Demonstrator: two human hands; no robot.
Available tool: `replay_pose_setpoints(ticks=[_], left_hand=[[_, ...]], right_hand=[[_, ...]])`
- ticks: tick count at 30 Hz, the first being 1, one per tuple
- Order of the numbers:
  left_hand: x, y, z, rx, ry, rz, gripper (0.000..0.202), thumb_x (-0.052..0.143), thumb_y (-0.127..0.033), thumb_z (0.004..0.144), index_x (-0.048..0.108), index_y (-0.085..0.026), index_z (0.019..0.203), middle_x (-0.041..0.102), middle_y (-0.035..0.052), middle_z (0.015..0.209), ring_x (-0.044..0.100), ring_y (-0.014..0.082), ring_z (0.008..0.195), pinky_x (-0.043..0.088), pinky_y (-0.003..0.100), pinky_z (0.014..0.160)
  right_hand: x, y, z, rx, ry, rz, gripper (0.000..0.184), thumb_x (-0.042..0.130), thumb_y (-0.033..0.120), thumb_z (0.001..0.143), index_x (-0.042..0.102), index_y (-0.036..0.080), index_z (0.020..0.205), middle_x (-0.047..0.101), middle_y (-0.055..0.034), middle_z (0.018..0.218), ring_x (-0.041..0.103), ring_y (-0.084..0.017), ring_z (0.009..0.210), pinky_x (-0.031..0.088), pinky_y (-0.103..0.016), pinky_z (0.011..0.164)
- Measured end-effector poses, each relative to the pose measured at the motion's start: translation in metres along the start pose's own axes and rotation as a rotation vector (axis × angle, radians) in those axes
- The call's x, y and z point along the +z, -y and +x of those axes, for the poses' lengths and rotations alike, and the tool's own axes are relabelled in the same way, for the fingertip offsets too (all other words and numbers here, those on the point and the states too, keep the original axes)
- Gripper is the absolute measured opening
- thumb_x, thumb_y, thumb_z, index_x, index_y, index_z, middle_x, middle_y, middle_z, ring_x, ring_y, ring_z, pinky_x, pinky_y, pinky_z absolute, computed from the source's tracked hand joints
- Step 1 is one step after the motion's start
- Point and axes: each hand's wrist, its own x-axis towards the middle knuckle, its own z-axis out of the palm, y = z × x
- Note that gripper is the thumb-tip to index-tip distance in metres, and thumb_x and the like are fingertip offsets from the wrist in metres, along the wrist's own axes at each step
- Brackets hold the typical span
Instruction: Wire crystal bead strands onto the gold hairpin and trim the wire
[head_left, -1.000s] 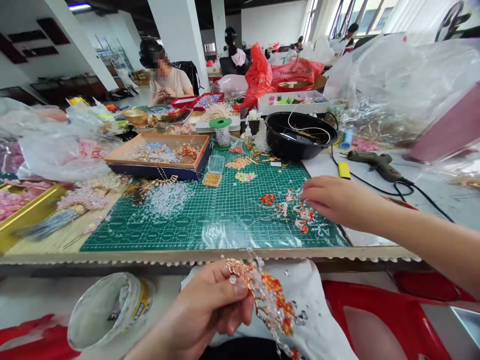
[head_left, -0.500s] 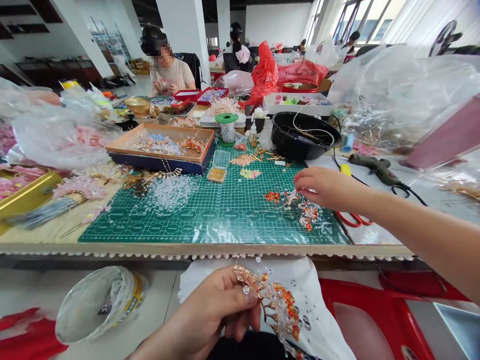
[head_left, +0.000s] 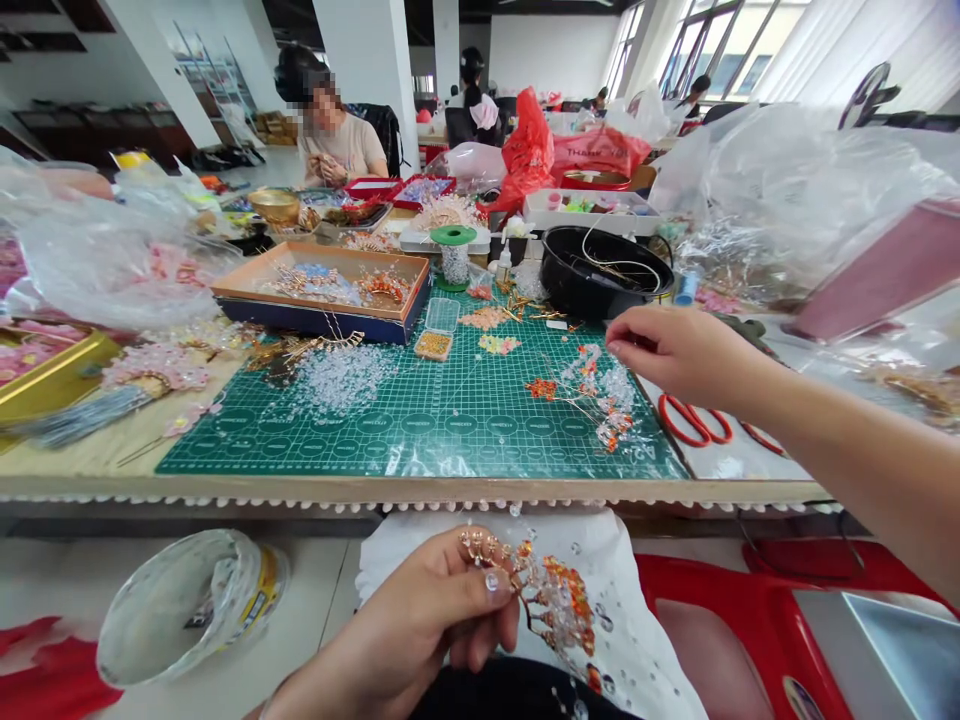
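Observation:
My left hand (head_left: 457, 600) is closed in a pinch on a gold-coloured beaded hair ornament (head_left: 559, 605), low in front of me, over a white cloth. The ornament carries orange and clear beads along a branching wire. Above the right end of the green cutting mat (head_left: 480, 445), my right hand (head_left: 671, 350) has its fingers curled together, beside loose clear-bead sprigs (head_left: 616, 390). What its fingertips hold, if anything, cannot be made out. An orange bead sprig (head_left: 541, 389) lies left of these, with thin wires trailing across the mat.
Clear beads (head_left: 341, 385) are heaped at the mat's left. Behind stand a shallow box (head_left: 322, 320) of ornaments, a wire spool (head_left: 454, 258) and a black basin (head_left: 600, 270). Red-handled scissors (head_left: 694, 422) lie right. A bucket (head_left: 184, 610) stands below. A co-worker (head_left: 337, 145) sits opposite.
My right hand has moved slightly right and away from the orange sprig, and the clear sprigs beneath it lie more spread out. My left hand keeps hold of the hair ornament.

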Motion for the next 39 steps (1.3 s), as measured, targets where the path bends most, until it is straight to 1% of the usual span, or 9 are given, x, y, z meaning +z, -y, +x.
replay_pose_setpoints(ticks=[5,9,12,15,21,26,32,36,39], left_hand=[[0.001,0.004,-0.005,0.036,-0.021,-0.245,0.026,0.074,-0.03,0.074,0.053,-0.015,0.069,0.052,-0.0034,0.052,0.029,0.0019,0.04,0.018,0.016,0.042],[-0.003,0.006,-0.005,0.036,-0.003,-0.467,0.036,0.079,-0.024,0.072,0.048,-0.013,0.058,0.045,-0.0053,0.049,0.026,0.0004,0.041,0.019,0.015,0.041],[-0.007,0.007,-0.004,0.008,-0.014,-0.607,0.035,0.081,-0.016,0.069,0.048,-0.012,0.058,0.043,-0.0065,0.051,0.025,-0.0002,0.043,0.019,0.014,0.041],[-0.005,0.007,0.001,-0.057,-0.042,-0.636,0.033,0.078,-0.016,0.073,0.048,-0.013,0.059,0.04,-0.0073,0.05,0.022,0.0002,0.042,0.016,0.014,0.04],[0.019,0.013,0.012,0.082,-0.139,-0.311,0.024,0.071,-0.022,0.079,0.053,-0.011,0.067,0.048,-0.0021,0.059,0.034,0.0035,0.05,0.02,0.017,0.046],[0.037,0.017,0.011,0.209,-0.052,-0.144,0.031,0.079,-0.022,0.075,0.054,-0.015,0.092,0.056,-0.0014,0.078,0.045,0.0065,0.065,0.028,0.02,0.057],[0.037,0.021,0.005,0.151,-0.028,-0.178,0.055,0.085,-0.015,0.066,0.049,-0.018,0.108,0.059,-0.0021,0.087,0.057,0.0104,0.075,0.037,0.025,0.069],[0.033,0.024,0.001,0.147,-0.032,-0.159,0.062,0.085,-0.012,0.067,0.047,-0.019,0.115,0.06,-0.0029,0.085,0.056,0.0093,0.074,0.038,0.024,0.07],[0.03,0.023,-0.003,0.202,-0.029,-0.157,0.059,0.084,-0.012,0.069,0.048,-0.019,0.114,0.06,-0.003,0.086,0.053,0.0068,0.073,0.036,0.021,0.065]], right_hand=[[-0.018,0.023,0.0,0.203,-0.294,0.492,0.007,0.057,0.024,0.084,0.052,0.021,0.081,0.043,0.0015,0.068,0.035,-0.012,0.062,0.024,-0.033,0.057],[-0.03,0.048,-0.029,0.331,-0.318,0.971,0.02,0.047,0.024,0.089,0.034,0.022,0.073,0.025,0.0034,0.07,0.024,-0.01,0.058,0.019,-0.03,0.049],[-0.013,0.073,-0.077,0.396,-0.313,1.241,0.016,0.048,0.027,0.093,0.045,0.021,0.079,0.029,0.001,0.077,0.033,-0.011,0.063,0.032,-0.025,0.051],[0.026,0.097,-0.133,0.535,-0.271,1.689,0.012,0.067,0.031,0.085,0.058,0.023,0.085,0.042,-0.0026,0.083,0.048,-0.016,0.078,0.05,-0.029,0.067],[0.086,0.13,-0.182,0.589,0.015,1.845,0.016,0.074,0.035,0.084,0.066,0.022,0.081,0.044,0.0021,0.064,0.037,-0.007,0.055,0.034,-0.018,0.051],[0.092,0.132,-0.177,0.545,-0.03,1.749,0.014,0.076,0.032,0.084,0.067,0.022,0.079,0.055,0.0017,0.067,0.051,-0.009,0.061,0.044,-0.021,0.06],[0.102,0.129,-0.185,0.441,-0.013,1.704,0.007,0.073,0.03,0.087,0.068,0.025,0.086,0.06,0.0021,0.075,0.058,-0.011,0.069,0.048,-0.024,0.072],[0.102,0.123,-0.193,0.395,0.06,1.687,0.006,0.072,0.028,0.088,0.068,0.027,0.092,0.062,0.0018,0.082,0.059,-0.011,0.072,0.049,-0.025,0.073],[0.092,0.109,-0.201,0.352,0.253,1.666,0.025,0.076,0.034,0.086,0.065,0.03,0.108,0.062,-0.0005,0.095,0.06,-0.015,0.085,0.05,-0.027,0.079]])
